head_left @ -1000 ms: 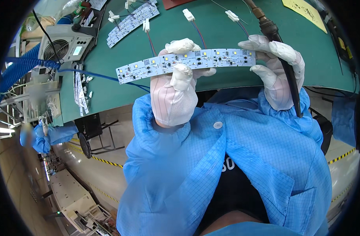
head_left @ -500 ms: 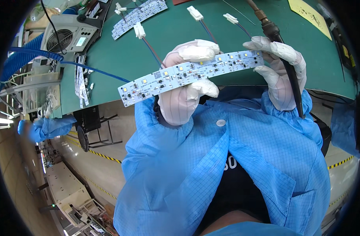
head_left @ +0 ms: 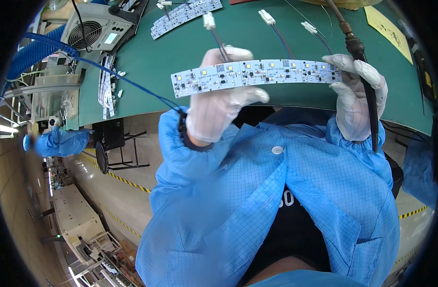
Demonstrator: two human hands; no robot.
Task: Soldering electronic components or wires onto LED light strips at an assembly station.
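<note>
A long, slightly curved white LED circuit board (head_left: 257, 72) is held up over the front edge of the table. My left hand (head_left: 216, 112), in a white glove, is closed on its left half, with the thumb below and fingers partly hidden behind. At the board's right end, my gloved right hand (head_left: 355, 98) pinches it between thumb and fingertips. The same hand also carries a soldering iron (head_left: 367, 91), its black handle across the palm and its brown metal barrel pointing away. Wires with white connectors (head_left: 266, 18) stick out beyond the board's far edge.
More LED boards (head_left: 185, 18) lie at the back of the green table mat (head_left: 152, 76). At left are a grey fan unit (head_left: 92, 31), narrow board strips (head_left: 105, 88) and a blue hose (head_left: 22, 55). A yellow sheet (head_left: 388, 33) lies at the far right.
The board has moved to the right and slightly away from me, and it has turned to lie more level. Both hands have moved right with it, still holding on.
</note>
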